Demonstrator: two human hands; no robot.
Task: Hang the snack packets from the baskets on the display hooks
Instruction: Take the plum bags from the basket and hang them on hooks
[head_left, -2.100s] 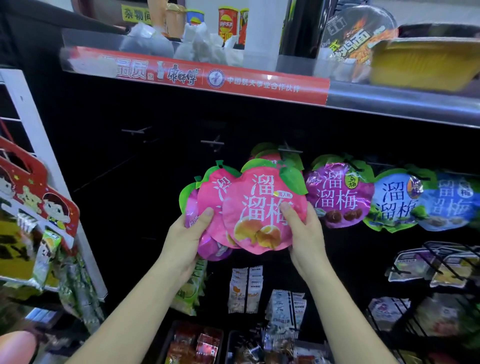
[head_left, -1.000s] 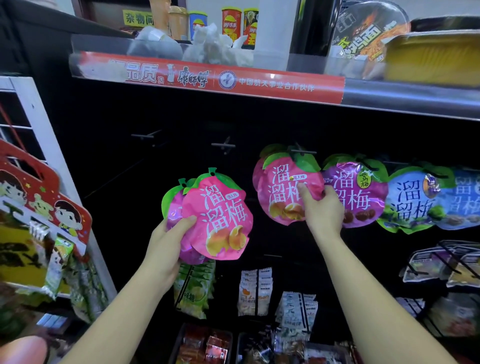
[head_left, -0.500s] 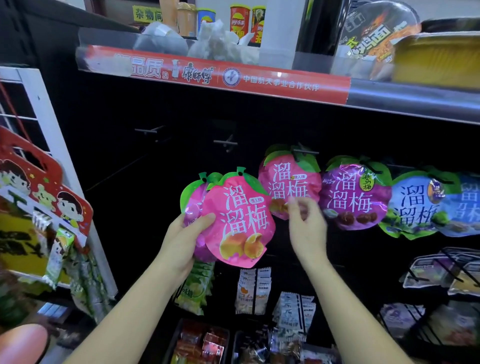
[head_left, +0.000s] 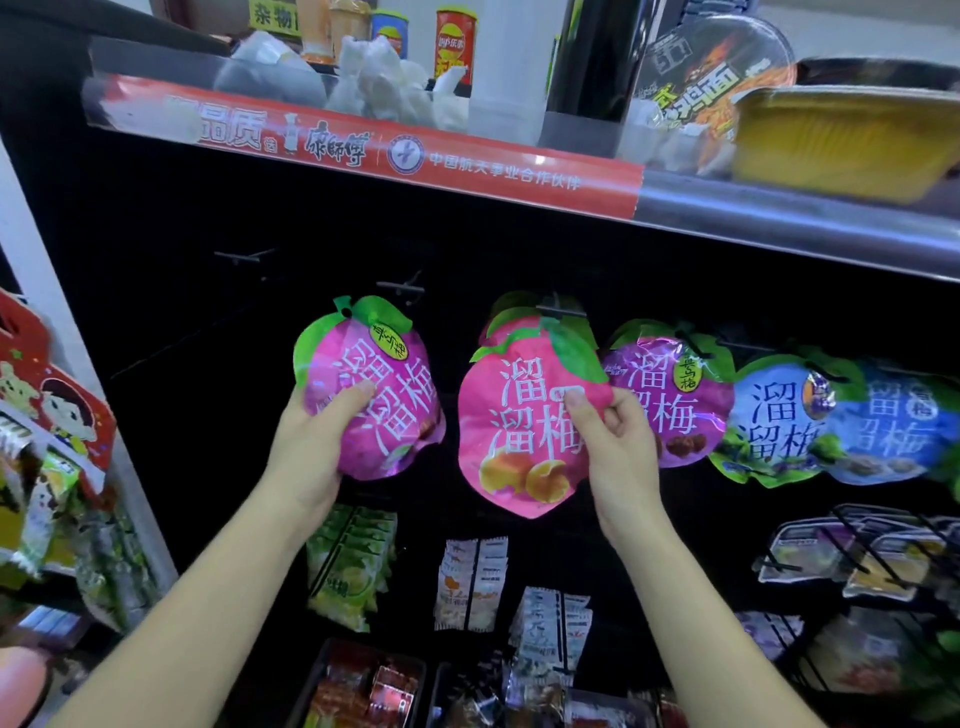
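Note:
My right hand (head_left: 615, 447) pinches the right edge of a pink plum packet (head_left: 519, 431) with thumb on its front. It sits just below and in front of a display hook (head_left: 561, 312) that carries other pink packets (head_left: 511, 314). My left hand (head_left: 311, 447) grips a magenta plum packet (head_left: 382, 410) with a green leaf top, held left of that hook. Above it an empty hook (head_left: 401, 286) sticks out, with another empty hook (head_left: 244, 256) farther left. A purple packet (head_left: 670, 395) and blue packets (head_left: 779, 421) hang to the right.
A shelf with a red label strip (head_left: 395, 156) overhangs the hooks, carrying noodle bowls (head_left: 841, 140). Small sachets (head_left: 470, 582) and green packets (head_left: 348, 561) hang lower down. Trays of snacks (head_left: 363, 686) lie at the bottom. A red card rack (head_left: 57, 405) stands left.
My right hand has left the hung packet and taken the front pink packet from my left hand, carrying it right toward the hook. My left hand keeps the magenta one.

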